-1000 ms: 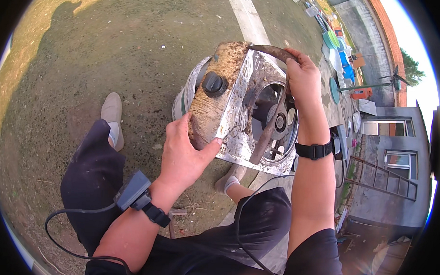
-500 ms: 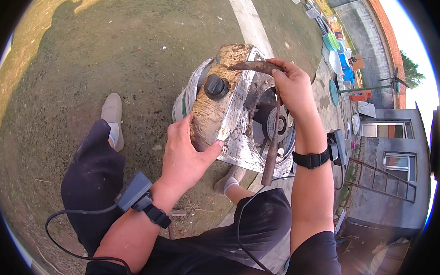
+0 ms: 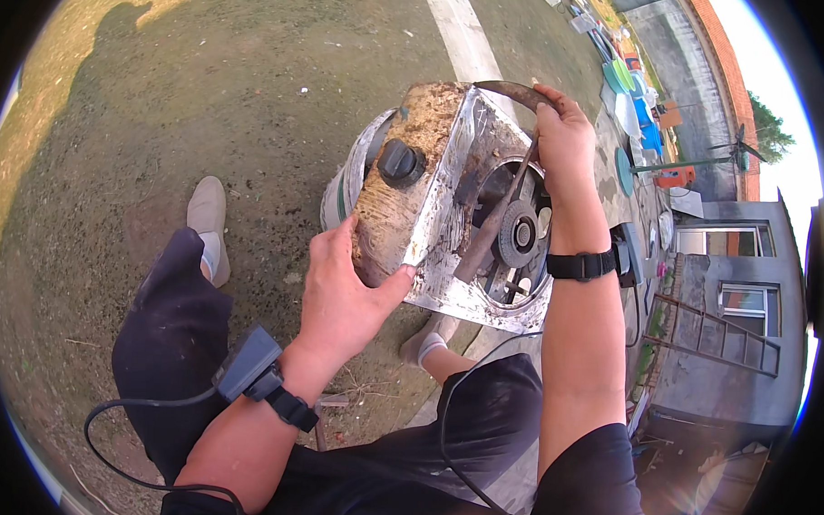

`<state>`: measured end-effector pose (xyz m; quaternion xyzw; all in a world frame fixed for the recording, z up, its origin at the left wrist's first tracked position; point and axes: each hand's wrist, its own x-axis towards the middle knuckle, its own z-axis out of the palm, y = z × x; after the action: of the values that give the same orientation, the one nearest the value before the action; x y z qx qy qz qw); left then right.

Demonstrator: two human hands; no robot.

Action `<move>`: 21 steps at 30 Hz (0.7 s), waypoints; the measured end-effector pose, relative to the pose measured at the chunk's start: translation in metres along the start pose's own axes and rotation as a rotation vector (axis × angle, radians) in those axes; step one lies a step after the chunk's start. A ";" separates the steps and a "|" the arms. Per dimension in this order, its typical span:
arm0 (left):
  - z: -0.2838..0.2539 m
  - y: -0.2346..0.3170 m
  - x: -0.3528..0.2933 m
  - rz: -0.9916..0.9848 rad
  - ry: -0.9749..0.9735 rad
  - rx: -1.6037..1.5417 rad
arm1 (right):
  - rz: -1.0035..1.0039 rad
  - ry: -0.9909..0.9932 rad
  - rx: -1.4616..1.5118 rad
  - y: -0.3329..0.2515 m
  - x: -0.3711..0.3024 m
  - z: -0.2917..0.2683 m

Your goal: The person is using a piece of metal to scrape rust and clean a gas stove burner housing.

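A grimy single-burner gas stove [image 3: 391,207] is tilted before me, its rust-stained front panel and black knob [image 3: 401,163] facing left. Beneath it shows the side of a white round bucket [image 3: 333,198] with a green stripe. My left hand [image 3: 343,296] grips the panel's near end, thumb on the corner and fingers on the outer face. In my right hand [image 3: 566,145] is a rusty sickle [image 3: 488,231], held near where blade and handle meet. Its curved blade tip reaches the stove's far edge, and the handle hangs across the round burner [image 3: 519,232].
A pale concrete strip [image 3: 461,32] crosses the dirt ground ahead. At right stand a green-legged fan [image 3: 687,167], basins [image 3: 618,76] and a ladder [image 3: 722,332] against a grey building. Cables run from the wrist-worn devices along both arms.
The sickle has moved right, its blade tip going from the panel's top to the far edge. Its handle has swung left over the burner. My left hand stays nearly still.
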<state>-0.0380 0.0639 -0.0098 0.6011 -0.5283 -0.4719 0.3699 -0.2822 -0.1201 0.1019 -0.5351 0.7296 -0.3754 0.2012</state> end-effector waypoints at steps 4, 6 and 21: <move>-0.001 -0.003 0.001 0.000 0.003 -0.008 | 0.007 -0.027 0.129 -0.002 -0.005 0.005; 0.000 0.001 0.001 0.003 0.007 -0.006 | -0.017 -0.046 0.078 0.002 -0.006 0.000; 0.000 0.001 0.002 -0.008 -0.005 -0.006 | -0.086 0.008 -0.129 -0.011 -0.015 0.004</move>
<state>-0.0377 0.0620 -0.0095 0.6009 -0.5254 -0.4763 0.3687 -0.2671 -0.1089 0.1056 -0.5765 0.7292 -0.3381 0.1470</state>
